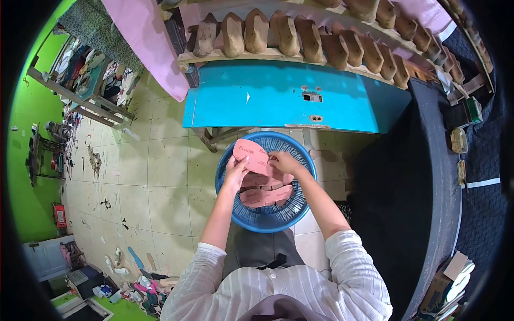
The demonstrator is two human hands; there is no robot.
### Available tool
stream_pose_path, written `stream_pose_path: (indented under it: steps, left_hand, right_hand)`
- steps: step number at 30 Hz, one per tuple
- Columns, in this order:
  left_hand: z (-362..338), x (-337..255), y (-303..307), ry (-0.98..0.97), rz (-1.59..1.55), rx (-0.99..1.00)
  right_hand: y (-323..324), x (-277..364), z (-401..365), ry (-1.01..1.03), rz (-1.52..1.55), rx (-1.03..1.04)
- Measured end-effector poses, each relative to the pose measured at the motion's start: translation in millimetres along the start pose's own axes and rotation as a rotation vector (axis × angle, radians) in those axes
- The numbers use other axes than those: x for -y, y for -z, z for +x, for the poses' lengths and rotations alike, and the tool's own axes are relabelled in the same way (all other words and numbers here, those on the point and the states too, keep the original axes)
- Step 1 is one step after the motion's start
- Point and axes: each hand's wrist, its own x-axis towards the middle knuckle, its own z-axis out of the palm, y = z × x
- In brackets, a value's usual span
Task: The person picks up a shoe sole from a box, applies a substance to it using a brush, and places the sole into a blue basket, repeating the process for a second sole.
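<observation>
A pink insole board (250,153) with dark printed lettering is held up over a round blue plastic basket (220,184). My left hand (235,172) grips its lower left edge, thumb on the printed face. At the right edge of the same piece, my right hand (285,162) has its fingers closed; its fingertips are partly hidden. Below, inside the basket, lie more pink insole boards (266,196), some overlapping. The basket sits at my lap.
Wooden shoe lasts (257,32) line a shelf (241,55) ahead, above a turquoise panel (257,96). A black-covered table (396,198) stands on the right. Scraps lie on the tiled floor (166,171) to the left, with a wooden bench (99,101) farther off.
</observation>
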Motion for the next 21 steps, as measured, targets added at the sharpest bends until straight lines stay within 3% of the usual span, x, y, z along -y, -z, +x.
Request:
stream_pose_path:
  steps: [2, 4, 6, 7, 10, 13, 14, 16, 17, 18, 20, 21]
  left_hand:
    - [15, 17, 8, 0.025, -0.045, -0.035]
    - [24, 39, 13, 0.006, -0.192, -0.101]
    - [32, 58, 18, 0.014, -0.211, -0.144]
    - [36, 69, 21, 0.033, -0.216, -0.189]
    - [48, 91, 31, 0.059, -0.199, -0.270]
    - [55, 108, 32, -0.020, 0.065, -0.543]
    - [62, 121, 40, -0.019, 0.067, -0.547]
    - [67, 135, 51, -0.295, 0.391, -0.531]
    - [64, 136, 55, -0.382, 0.493, -0.376]
    - [62, 139, 56, -0.383, 0.492, -0.383]
    - [38, 121, 41, -0.612, 1.131, -0.484]
    - [29, 114, 38, -0.574, 1.235, -0.469]
  right_hand:
    - [3, -6, 8, -0.071, 0.077, -0.083]
    - [5, -10, 10, -0.122, 0.147, -0.003]
    - [1, -8, 5, 0.009, -0.361, -0.027]
    - [-3, -14, 10, -0.065, -0.431, 0.079]
    - [-30, -38, 15, -0.005, -0.473, 0.040]
    - [-53, -62, 20, 0.077, -0.484, -0.011]
    - [-58, -67, 22, 0.121, -0.499, -0.052]
    - [-64, -76, 28, 0.116, -0.492, -0.055]
    - [-67, -80, 31, 0.088, -0.525, -0.058]
    - [-70, -84, 35, 0.061, -0.559, -0.062]
    - [-77, -91, 39, 0.073, -0.540, -0.077]
    - [-78, -93, 40, 0.080, -0.533, -0.075]
